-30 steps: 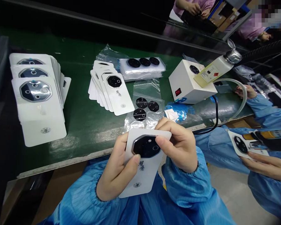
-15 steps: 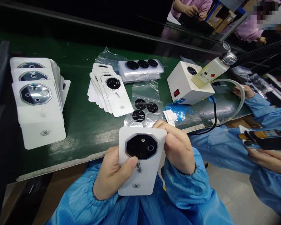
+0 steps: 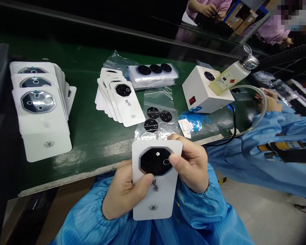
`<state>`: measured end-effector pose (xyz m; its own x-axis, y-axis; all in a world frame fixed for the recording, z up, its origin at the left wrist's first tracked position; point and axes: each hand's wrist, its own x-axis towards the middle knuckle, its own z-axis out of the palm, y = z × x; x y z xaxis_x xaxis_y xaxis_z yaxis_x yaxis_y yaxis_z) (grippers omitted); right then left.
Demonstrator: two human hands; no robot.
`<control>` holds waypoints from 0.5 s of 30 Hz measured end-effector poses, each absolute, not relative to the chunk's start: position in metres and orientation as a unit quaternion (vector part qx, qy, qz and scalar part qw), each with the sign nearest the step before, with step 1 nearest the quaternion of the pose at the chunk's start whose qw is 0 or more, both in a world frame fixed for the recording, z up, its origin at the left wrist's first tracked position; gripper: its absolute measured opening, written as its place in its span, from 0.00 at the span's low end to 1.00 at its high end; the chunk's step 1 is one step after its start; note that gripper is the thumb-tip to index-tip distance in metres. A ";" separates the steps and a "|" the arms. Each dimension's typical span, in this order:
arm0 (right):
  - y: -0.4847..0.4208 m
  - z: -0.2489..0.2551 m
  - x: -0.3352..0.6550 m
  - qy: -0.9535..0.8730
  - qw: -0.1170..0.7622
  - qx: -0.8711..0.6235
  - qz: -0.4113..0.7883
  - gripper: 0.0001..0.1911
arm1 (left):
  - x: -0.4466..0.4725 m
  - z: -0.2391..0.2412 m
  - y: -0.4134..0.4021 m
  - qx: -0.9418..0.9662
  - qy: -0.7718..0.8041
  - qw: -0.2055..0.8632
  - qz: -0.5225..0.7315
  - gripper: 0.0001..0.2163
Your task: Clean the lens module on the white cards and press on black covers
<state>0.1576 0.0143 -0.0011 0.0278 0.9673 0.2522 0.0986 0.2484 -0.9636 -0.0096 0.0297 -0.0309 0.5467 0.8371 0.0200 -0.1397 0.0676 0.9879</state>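
Between both hands I hold a white phone back cover (image 3: 153, 195) upright, with a black octagonal camera lens plate (image 3: 151, 162) set in its silver frame. My left hand (image 3: 129, 192) grips the left edge, its thumb on the plate's lower rim. My right hand (image 3: 192, 163) grips the upper right edge, thumb pressing beside the ring on the plate. The fingers behind the cover are hidden. Just beyond it, clear plastic bags (image 3: 159, 98) carry several loose black lens plates (image 3: 151, 125). A fanned pile of covers with black plates (image 3: 131, 107) lies farther left.
A stack of covers with silvery camera frames (image 3: 44, 129) stands at the left. A white box with a red switch (image 3: 206, 95) bears a bottle of yellowish liquid (image 3: 228, 78). Blue film scraps (image 3: 197, 120) lie before it. A co-worker's hand (image 3: 269, 98) is at right.
My right thumb has moved from the cover's edge onto the lens plate. The cover has shifted slightly right and down. At right, the co-worker's lower hand has left its place.
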 end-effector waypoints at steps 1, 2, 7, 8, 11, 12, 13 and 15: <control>0.014 -0.002 0.157 -0.563 0.544 -0.466 0.413 0.12 | -0.010 -0.031 0.029 0.567 0.307 0.673 0.364 0.11; 0.015 -0.002 0.156 -0.552 0.540 -0.465 0.433 0.12 | -0.010 -0.030 0.028 0.553 0.314 0.682 0.361 0.12; 0.014 -0.001 0.155 -0.510 0.531 -0.457 0.498 0.16 | -0.011 -0.026 0.024 0.479 0.346 0.724 0.355 0.14; 0.013 0.000 0.155 -0.515 0.532 -0.456 0.494 0.17 | -0.010 -0.025 0.023 0.473 0.347 0.726 0.358 0.13; 0.011 0.004 0.156 -0.568 0.508 -0.455 0.461 0.13 | -0.009 -0.024 0.023 0.466 0.352 0.719 0.377 0.13; 0.011 0.005 0.156 -0.590 0.494 -0.456 0.447 0.11 | -0.009 -0.024 0.023 0.468 0.353 0.714 0.383 0.13; 0.011 0.006 0.156 -0.607 0.484 -0.458 0.433 0.09 | -0.009 -0.025 0.023 0.473 0.351 0.708 0.389 0.13; 0.010 0.008 0.156 -0.625 0.477 -0.459 0.415 0.07 | -0.010 -0.029 0.024 0.494 0.333 0.696 0.401 0.12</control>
<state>0.1562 0.0102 0.0076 -0.1243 0.9686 0.2152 0.1773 0.2351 -0.9557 -0.0100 0.0243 -0.0285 0.4570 0.8870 -0.0663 -0.2295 0.1896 0.9546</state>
